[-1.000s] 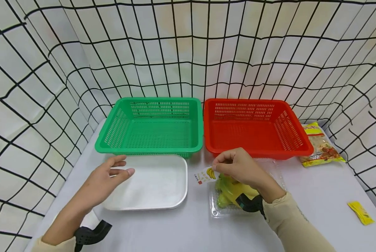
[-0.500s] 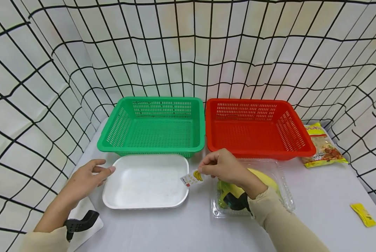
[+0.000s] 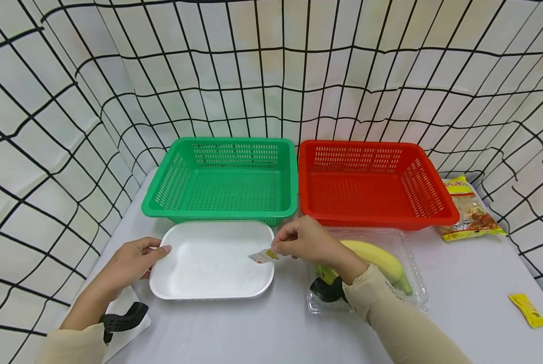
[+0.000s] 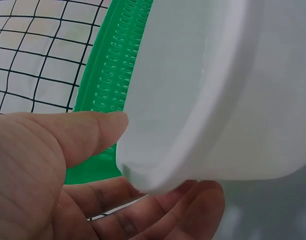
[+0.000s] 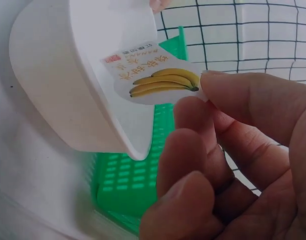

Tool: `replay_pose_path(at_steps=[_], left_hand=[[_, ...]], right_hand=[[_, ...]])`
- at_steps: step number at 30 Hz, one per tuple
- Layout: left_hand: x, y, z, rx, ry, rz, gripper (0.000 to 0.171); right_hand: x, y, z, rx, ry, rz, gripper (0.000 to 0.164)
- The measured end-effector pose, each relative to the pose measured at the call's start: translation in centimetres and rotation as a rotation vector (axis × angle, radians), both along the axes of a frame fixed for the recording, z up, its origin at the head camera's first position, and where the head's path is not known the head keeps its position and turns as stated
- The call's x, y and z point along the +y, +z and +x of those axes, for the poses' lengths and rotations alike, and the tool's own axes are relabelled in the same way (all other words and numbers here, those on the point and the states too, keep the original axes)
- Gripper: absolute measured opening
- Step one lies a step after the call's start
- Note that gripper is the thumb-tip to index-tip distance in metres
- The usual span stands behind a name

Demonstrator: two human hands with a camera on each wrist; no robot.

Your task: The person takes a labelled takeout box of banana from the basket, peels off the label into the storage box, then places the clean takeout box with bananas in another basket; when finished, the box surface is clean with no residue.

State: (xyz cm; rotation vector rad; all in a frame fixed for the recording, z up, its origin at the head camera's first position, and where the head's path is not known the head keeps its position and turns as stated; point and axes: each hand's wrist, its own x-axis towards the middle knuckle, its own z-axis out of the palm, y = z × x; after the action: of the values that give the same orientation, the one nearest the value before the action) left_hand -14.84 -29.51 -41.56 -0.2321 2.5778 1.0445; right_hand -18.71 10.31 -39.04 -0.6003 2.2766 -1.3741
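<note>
My right hand (image 3: 309,242) pinches a small white label (image 5: 160,82) with a picture of bananas on it, between thumb and index finger. In the head view this label hangs over the right part of a white tray (image 3: 207,268). At the tray's left side, my left hand (image 3: 132,260) has its thumb at the rim and its fingers curled round the outside wall, as the left wrist view shows. Beneath my right forearm lies a clear plastic container (image 3: 416,283) with a yellow banana (image 3: 378,258) in it, partly hidden by the sleeve and wrist camera.
Behind the tray stand a green basket (image 3: 230,194) and a red basket (image 3: 353,194), side by side. A food packet (image 3: 469,210) leans at the far right, with a small yellow packet (image 3: 528,310) nearer. White paper (image 3: 132,323) lies under the left wrist. Black netting surrounds the table.
My right hand has moved left with the label, from over the clear container to over the tray. My left hand has drawn back from above the tray to its left edge and taken hold there.
</note>
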Motion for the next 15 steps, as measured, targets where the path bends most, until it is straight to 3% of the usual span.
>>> replay_pose_path(at_steps=[15], left_hand=[[0.1, -0.4, 0.5, 0.021, 0.019, 0.033, 0.055]], right_hand=[[-2.4, -0.5, 0.3, 0.046, 0.036, 0.105, 0.007]])
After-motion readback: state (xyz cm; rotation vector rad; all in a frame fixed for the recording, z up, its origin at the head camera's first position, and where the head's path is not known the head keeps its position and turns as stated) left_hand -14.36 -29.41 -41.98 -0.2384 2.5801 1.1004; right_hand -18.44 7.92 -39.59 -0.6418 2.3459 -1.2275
